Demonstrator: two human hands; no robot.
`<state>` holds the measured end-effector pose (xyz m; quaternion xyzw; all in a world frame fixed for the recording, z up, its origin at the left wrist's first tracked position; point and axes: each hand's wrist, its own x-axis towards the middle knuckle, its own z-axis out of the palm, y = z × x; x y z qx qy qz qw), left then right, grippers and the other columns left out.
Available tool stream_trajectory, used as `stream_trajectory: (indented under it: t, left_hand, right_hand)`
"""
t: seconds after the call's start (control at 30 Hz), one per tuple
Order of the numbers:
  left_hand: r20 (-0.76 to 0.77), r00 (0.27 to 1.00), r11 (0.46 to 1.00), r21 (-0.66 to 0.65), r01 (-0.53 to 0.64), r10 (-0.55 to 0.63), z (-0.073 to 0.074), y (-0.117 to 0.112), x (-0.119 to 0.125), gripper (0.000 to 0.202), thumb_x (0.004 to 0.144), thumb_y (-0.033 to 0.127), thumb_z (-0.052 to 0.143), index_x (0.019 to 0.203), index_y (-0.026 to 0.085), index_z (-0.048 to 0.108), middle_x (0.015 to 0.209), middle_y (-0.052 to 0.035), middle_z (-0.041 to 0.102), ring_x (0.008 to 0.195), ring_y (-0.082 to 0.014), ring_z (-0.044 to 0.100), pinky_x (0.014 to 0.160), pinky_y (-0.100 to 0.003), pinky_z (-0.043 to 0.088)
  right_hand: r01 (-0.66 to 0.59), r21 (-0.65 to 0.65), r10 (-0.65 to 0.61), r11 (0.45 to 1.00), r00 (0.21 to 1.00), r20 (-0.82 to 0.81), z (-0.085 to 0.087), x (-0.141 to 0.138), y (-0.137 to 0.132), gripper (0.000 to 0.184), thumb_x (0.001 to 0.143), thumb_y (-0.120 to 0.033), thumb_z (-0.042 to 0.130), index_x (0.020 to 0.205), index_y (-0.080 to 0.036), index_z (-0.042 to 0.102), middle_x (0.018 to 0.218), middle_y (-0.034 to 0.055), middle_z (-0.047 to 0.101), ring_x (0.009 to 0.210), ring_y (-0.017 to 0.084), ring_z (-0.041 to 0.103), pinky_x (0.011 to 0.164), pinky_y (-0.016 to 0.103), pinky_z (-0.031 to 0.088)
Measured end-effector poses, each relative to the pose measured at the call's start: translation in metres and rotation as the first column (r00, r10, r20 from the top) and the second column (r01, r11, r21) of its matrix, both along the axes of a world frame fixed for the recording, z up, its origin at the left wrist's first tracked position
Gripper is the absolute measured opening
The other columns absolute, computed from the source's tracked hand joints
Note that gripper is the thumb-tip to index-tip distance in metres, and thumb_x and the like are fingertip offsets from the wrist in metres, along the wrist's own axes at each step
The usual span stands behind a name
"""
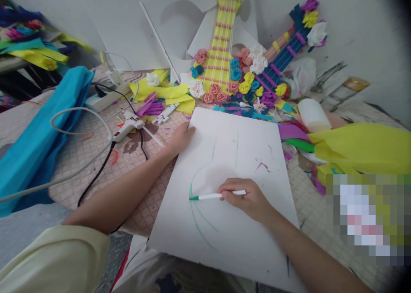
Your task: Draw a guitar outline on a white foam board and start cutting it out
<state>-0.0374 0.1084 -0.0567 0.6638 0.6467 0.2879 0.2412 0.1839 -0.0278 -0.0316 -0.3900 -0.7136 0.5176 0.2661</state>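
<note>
A large white board [237, 250] lies tilted in front of me, its lower end near my lap. Green lines on it form two upright strokes and a curved outline. My right hand [245, 196] pinches a white marker [208, 196] with a green tip, which touches the curve on the left. At the board's upper left edge, my left hand [183, 137] grips the rim, with the thumb on top and the other fingers mostly hidden.
Behind the board stand a yellow paper guitar [221, 44] and a blue one [285, 61], both with paper flowers. On the left are a glue gun [128, 126], a power strip [107, 97], cords and blue paper [48, 130]. Yellow paper [369, 145] and a white roll [314, 115] lie right.
</note>
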Motion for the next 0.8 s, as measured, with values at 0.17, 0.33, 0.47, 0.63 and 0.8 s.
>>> stream_trajectory:
  t: [0.17,0.33,0.47,0.63,0.8]
  left_hand:
    - [-0.005,1.000,1.000,0.008,0.006,-0.006,-0.0016,0.0007,-0.0007,0.028,0.082,0.029,0.036,0.095,0.015,0.056,0.102,-0.0095,0.061,0.095,-0.0235,0.054,0.085,-0.034,0.040]
    - [-0.006,1.000,1.000,0.014,0.011,-0.011,-0.0038,0.0021,-0.0016,0.030,0.081,0.030,0.035,0.096,0.015,0.057,0.100,-0.0090,0.062,0.093,-0.0235,0.055,0.083,-0.035,0.041]
    - [-0.003,1.000,1.000,0.017,0.011,-0.011,-0.0046,0.0026,-0.0018,0.031,0.081,0.030,0.035,0.097,0.014,0.057,0.100,-0.0098,0.062,0.093,-0.0238,0.055,0.083,-0.036,0.041]
    - [0.005,1.000,1.000,0.018,0.019,-0.019,-0.0052,0.0030,-0.0020,0.033,0.081,0.030,0.035,0.099,0.013,0.057,0.101,-0.0105,0.062,0.095,-0.0236,0.055,0.085,-0.035,0.040]
    - [0.003,1.000,1.000,0.012,0.016,-0.016,-0.0050,0.0030,-0.0021,0.032,0.081,0.030,0.035,0.099,0.014,0.057,0.102,-0.0098,0.062,0.096,-0.0237,0.055,0.085,-0.036,0.040]
  right_hand:
    - [-0.143,0.032,0.144,0.989,0.989,-0.018,0.0014,0.0006,0.0012,0.012,0.077,-0.019,0.056,0.073,-0.017,0.068,0.065,0.0023,0.062,0.063,0.011,0.053,0.058,0.023,0.041]
    - [-0.072,0.038,0.074,0.997,0.996,-0.049,0.0010,-0.0001,-0.0009,0.014,0.079,-0.020,0.055,0.073,-0.016,0.067,0.068,0.0030,0.062,0.064,0.011,0.055,0.058,0.022,0.041]
    - [-0.010,0.039,0.012,0.999,0.999,-0.034,-0.0003,-0.0005,-0.0020,0.019,0.082,-0.025,0.052,0.075,-0.015,0.066,0.073,0.0041,0.062,0.066,0.012,0.055,0.059,0.023,0.042]
    - [-0.076,0.078,0.079,0.994,0.996,-0.031,-0.0021,0.0001,-0.0012,0.016,0.081,-0.023,0.054,0.075,-0.016,0.066,0.068,0.0038,0.062,0.067,0.012,0.054,0.062,0.024,0.042]
    - [-0.064,0.040,0.068,0.997,0.993,-0.099,0.0000,0.0029,-0.0037,0.009,0.075,-0.018,0.059,0.072,-0.015,0.067,0.064,0.0029,0.062,0.061,0.011,0.053,0.056,0.023,0.042]
